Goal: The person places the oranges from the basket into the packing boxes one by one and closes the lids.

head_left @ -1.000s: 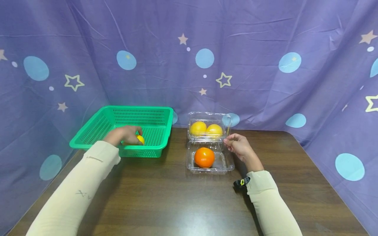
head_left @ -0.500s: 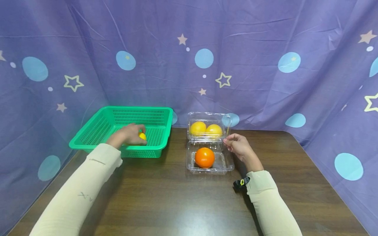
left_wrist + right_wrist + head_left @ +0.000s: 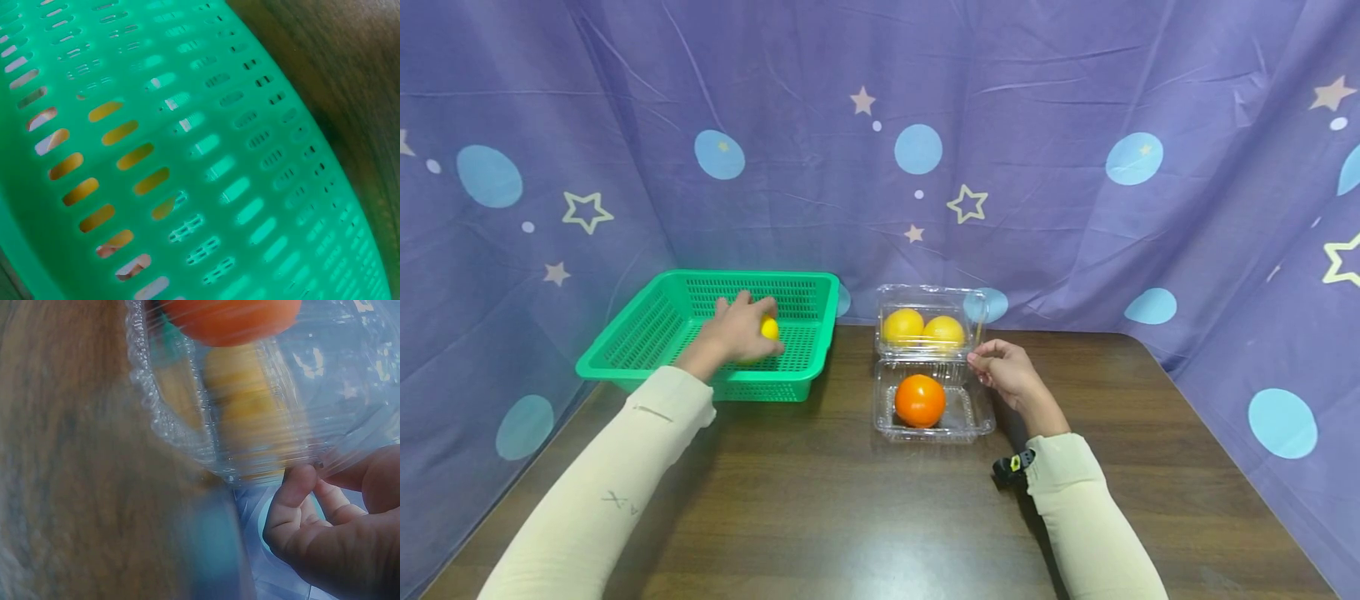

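Note:
In the head view, my left hand [image 3: 736,331] is inside the green basket [image 3: 820,333], fingers and thumb round a yellow fruit [image 3: 770,327]. The hand covers most of it, so its kind is unclear; yellow also shows through the basket's slots in the left wrist view. My right hand [image 3: 1013,377] pinches the right edge of a clear plastic clamshell box [image 3: 970,408] near its hinge. One round orange fruit [image 3: 920,401] sits in the front half. Two yellow fruits [image 3: 943,332] show through the raised back half; I cannot tell whether they are in it or behind it.
The basket and box stand apart on a brown wooden table [image 3: 850,517]. A purple curtain [image 3: 1037,225] with stars and blue dots hangs along the back and both sides. On my right wrist is a black strap [image 3: 1013,467].
My left hand has moved up and to the right within the basket, and the yellow fruit has gone with it. The right hand and the box have stayed put.

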`<state>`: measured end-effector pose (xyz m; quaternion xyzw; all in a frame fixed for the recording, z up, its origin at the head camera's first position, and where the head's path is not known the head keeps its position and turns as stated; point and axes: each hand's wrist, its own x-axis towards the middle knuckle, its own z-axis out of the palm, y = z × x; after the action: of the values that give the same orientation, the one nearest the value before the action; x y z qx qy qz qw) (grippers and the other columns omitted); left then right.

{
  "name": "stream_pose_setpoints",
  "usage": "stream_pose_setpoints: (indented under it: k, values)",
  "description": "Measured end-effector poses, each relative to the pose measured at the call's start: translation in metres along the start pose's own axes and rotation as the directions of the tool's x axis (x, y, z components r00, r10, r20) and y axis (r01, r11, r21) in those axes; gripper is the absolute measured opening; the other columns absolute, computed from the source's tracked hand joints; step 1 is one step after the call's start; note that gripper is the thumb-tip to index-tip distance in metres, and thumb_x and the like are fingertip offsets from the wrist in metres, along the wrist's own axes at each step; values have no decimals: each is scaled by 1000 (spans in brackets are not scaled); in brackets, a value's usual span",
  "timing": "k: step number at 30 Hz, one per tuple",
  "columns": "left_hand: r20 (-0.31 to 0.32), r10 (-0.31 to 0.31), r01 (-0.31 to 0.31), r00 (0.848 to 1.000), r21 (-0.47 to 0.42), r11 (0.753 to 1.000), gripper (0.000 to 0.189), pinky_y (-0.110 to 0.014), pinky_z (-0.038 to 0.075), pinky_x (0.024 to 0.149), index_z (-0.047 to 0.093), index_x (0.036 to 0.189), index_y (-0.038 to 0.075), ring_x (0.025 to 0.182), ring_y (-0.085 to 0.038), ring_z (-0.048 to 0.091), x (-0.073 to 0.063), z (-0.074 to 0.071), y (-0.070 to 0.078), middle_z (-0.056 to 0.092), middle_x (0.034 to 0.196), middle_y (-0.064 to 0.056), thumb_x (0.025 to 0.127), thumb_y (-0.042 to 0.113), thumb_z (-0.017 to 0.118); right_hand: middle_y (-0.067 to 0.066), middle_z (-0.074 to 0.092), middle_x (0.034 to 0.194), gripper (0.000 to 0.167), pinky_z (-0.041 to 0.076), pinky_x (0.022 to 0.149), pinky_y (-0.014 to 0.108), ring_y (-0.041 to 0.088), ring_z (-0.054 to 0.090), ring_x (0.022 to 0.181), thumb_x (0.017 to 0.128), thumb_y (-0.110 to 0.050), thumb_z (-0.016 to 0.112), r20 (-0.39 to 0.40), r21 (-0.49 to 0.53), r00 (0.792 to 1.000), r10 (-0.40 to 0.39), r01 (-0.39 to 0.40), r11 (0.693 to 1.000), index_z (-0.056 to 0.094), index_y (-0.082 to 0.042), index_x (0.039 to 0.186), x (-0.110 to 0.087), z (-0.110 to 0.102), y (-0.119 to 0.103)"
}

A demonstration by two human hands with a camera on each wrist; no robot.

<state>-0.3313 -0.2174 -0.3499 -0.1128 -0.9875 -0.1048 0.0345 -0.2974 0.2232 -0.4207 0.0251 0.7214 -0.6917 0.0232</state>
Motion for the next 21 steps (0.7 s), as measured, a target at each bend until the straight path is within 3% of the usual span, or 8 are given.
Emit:
stream_pose_setpoints:
  k: [5, 10, 21]
  values:
    - [-65, 21, -20, 998, 9, 1000, 56, -49, 45, 60, 56, 129, 20, 108, -45, 38, 1, -4, 5, 43, 132, -20, 82, 45, 75, 4, 64, 82, 6, 48, 61, 22, 13, 58, 73, 98, 2, 62, 0, 11, 1000, -2, 2, 1000, 57, 1, 100, 1, 0, 1]
    - [-88, 54, -53, 995, 16, 998, 54, -46, 45, 59, 57, 128, 21, 105, -42, 38, -1, -11, 15, 44, 131, -18, 82, 45, 75, 3, 64, 82, 10, 48, 60, 21, 12, 58, 72, 99, 0, 62, 4, 3, 1000, -1, 1, 1000, 56, 4, 105, 1, -1, 1]
    - [-150, 198, -188, 969, 76, 979, 52, -46, 45, 62, 57, 125, 25, 106, -39, 39, -9, -27, 53, 46, 127, -13, 78, 42, 72, 2, 64, 81, 10, 49, 60, 21, 12, 57, 71, 99, 0, 62, 3, -3, 1000, -3, 3, 1000, 55, 4, 105, 3, -2, 3]
